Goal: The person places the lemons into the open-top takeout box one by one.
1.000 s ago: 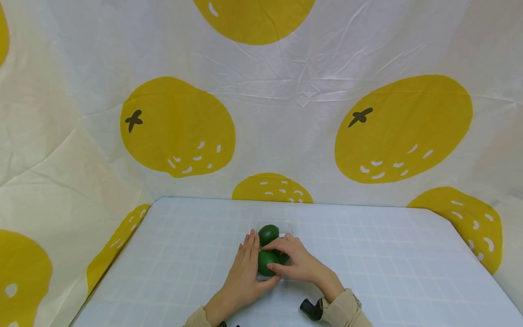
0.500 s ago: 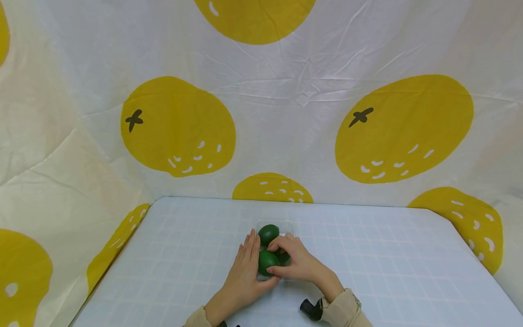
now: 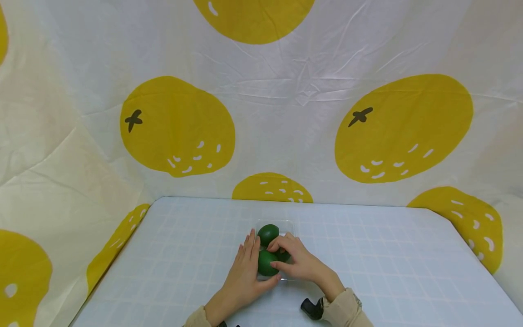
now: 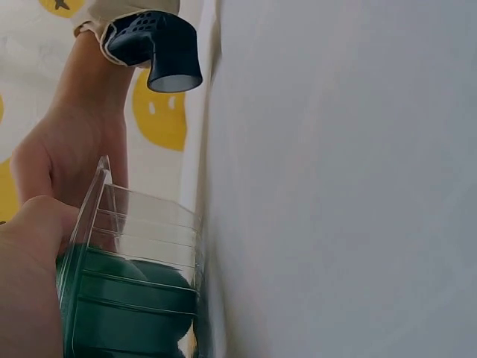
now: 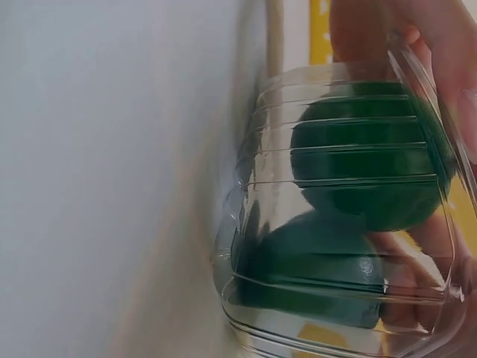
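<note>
A clear plastic box [image 3: 287,222] stands on the table with dark green, smooth, egg-shaped fruits in it. One fruit [image 3: 268,235] lies at the far left of the box, another [image 3: 267,263] nearer, and a third [image 3: 283,255] shows partly under the right hand. My left hand [image 3: 243,268] lies along the box's left side with straight fingers, its thumb at the near edge. My right hand [image 3: 297,258] reaches over the box from the right, index finger bent and thumb against the near fruit. Through the ribbed wall [image 5: 268,149], two fruits show pressed together.
The table [image 3: 367,254] has a pale grid-patterned cover. Behind it and at the left hangs a white cloth [image 3: 282,113] printed with yellow fruits. A black wrist camera [image 3: 312,309] sits at the right sleeve [image 3: 345,309].
My right index finger has bent back from the gap between the left fruits, and the thumb has shifted slightly up the near fruit. My left hand and the box hold still.
</note>
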The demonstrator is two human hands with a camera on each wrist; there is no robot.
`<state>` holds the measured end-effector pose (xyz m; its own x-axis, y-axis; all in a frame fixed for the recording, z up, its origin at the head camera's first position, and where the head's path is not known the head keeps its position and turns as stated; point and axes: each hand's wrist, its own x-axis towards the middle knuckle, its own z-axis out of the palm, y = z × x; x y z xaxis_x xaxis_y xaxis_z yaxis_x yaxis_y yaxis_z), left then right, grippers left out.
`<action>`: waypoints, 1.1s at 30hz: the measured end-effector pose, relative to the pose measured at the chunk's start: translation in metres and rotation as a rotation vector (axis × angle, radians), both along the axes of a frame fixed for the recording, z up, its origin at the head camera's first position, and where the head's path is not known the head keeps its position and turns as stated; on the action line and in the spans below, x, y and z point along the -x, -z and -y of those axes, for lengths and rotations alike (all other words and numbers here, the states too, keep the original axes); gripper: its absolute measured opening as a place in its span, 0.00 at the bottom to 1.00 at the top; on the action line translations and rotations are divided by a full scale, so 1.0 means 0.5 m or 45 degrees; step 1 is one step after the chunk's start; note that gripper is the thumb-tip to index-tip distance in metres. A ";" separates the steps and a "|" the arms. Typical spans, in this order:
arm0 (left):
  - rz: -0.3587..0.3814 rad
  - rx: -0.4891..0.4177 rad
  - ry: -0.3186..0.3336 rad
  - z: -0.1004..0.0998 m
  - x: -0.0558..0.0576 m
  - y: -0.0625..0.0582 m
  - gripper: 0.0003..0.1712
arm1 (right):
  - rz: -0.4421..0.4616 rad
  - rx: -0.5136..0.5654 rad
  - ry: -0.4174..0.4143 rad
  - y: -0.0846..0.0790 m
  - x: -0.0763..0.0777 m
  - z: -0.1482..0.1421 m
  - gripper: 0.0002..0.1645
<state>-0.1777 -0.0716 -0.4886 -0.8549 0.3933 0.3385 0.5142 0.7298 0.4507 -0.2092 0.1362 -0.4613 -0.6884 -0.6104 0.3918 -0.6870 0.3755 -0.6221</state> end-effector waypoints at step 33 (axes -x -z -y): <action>0.018 0.040 0.010 0.002 0.001 0.000 0.62 | -0.058 0.017 0.111 0.011 0.005 0.015 0.22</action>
